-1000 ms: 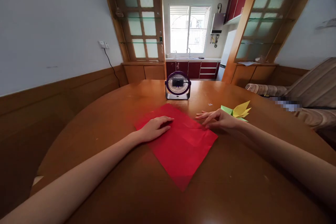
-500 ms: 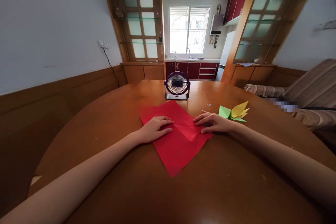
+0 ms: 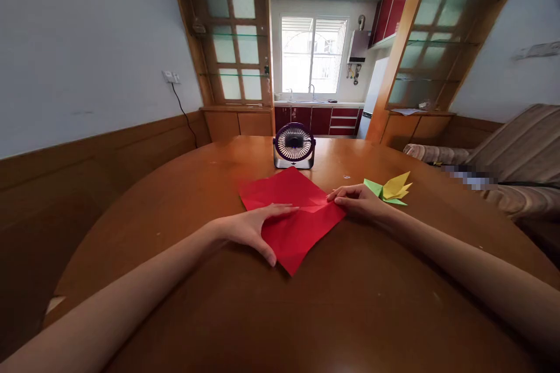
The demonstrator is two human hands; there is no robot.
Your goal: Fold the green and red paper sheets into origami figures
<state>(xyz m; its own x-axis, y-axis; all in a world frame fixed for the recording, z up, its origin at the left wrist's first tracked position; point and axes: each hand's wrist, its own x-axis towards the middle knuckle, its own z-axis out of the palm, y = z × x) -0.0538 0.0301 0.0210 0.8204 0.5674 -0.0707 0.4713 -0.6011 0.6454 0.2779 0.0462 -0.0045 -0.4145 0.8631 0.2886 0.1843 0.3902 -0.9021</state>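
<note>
A red sheet of paper (image 3: 301, 233) with crease lines lies on the wooden table, one corner pointing toward me. My left hand (image 3: 251, 227) rests over its left part, fingers stretched across the paper and thumb spread down along the lower left edge. At the right corner, my right hand (image 3: 356, 198) has its thumb and fingers pinched together on the sheet. Close behind the right hand is a folded paper piece in green (image 3: 373, 186) and yellow (image 3: 397, 186).
A small purple desk fan (image 3: 294, 144) stands just beyond the paper's far corner. The round wooden table (image 3: 210, 303) spreads out around my arms. A striped sofa (image 3: 516, 151) is at the right, and a wall socket with a black cord (image 3: 181, 106) at the left.
My left hand has spread its thumb down toward the near edge. My right hand has closed into a pinch at the right corner. The sheet's near corner has shifted up and slightly right.
</note>
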